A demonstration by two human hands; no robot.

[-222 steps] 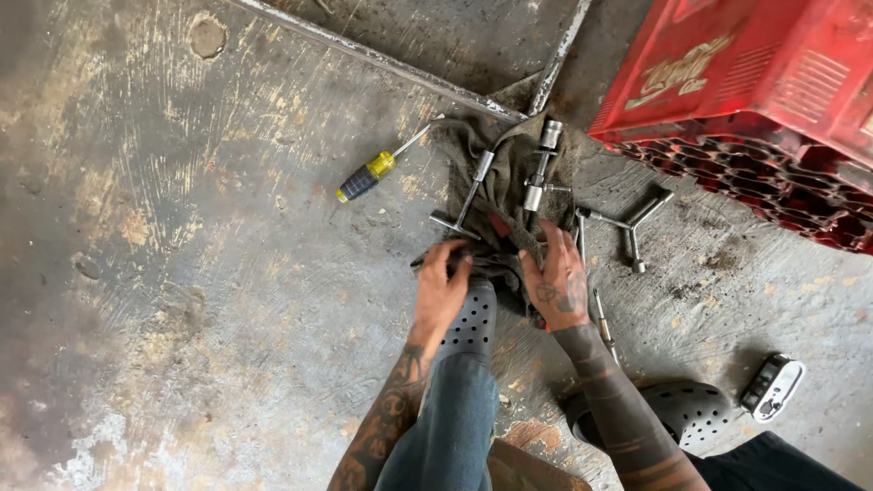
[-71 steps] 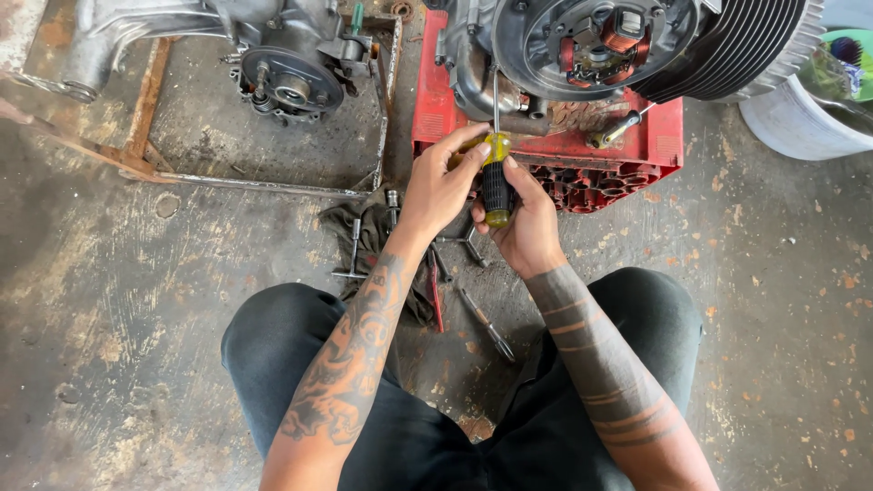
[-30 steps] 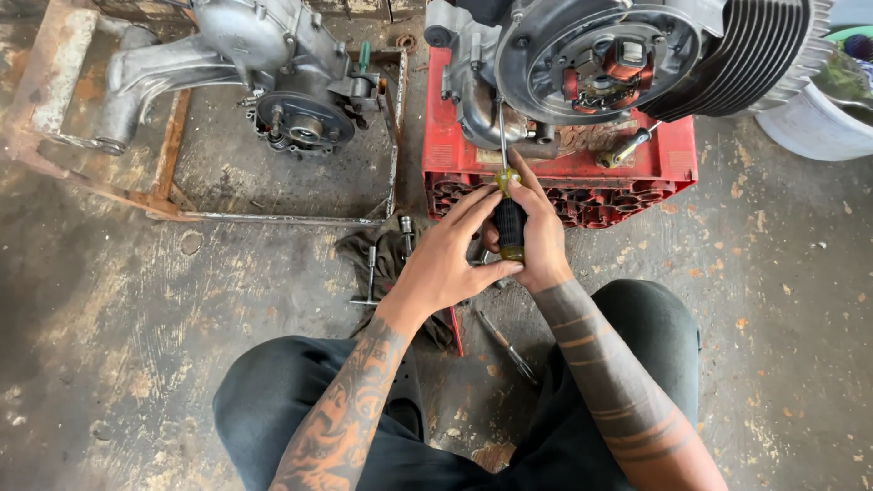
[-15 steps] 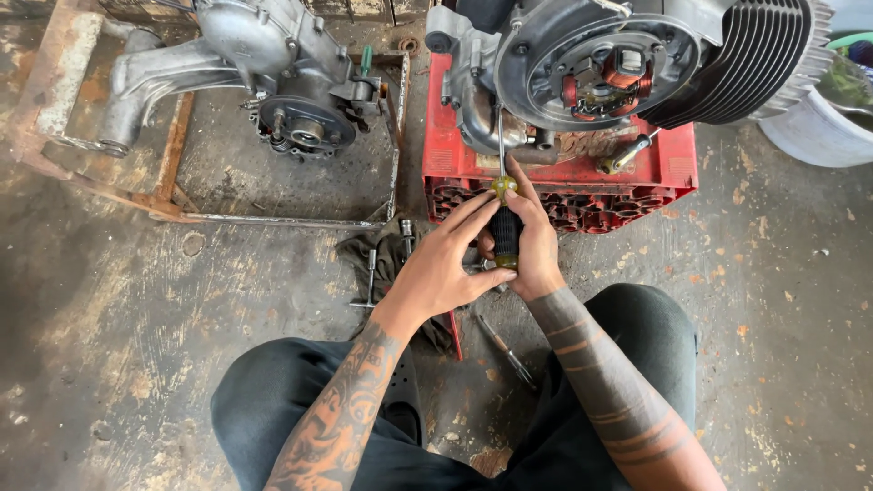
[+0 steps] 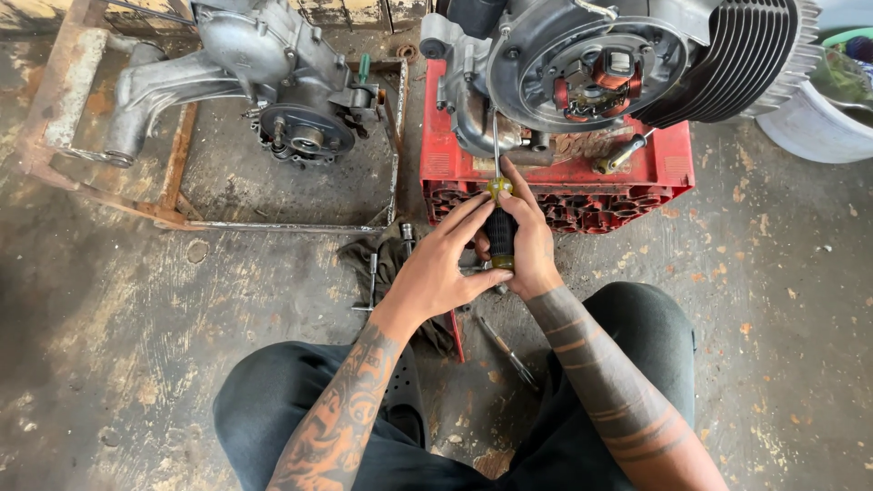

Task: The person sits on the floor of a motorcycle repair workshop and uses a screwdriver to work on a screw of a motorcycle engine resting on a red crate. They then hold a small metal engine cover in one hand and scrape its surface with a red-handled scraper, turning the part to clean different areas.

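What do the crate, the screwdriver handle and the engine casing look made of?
Crate: red moulded plastic, by its lattice cells. Screwdriver handle: black and yellow, likely plastic or rubber; both hands wrap it. Engine casing: dull grey cast metal, probably aluminium, with dark ribbed fins.

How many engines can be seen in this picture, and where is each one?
2. One engine with cooling fins sits on the red crate, before both hands. Another engine lies left, inside the rusty metal frame.
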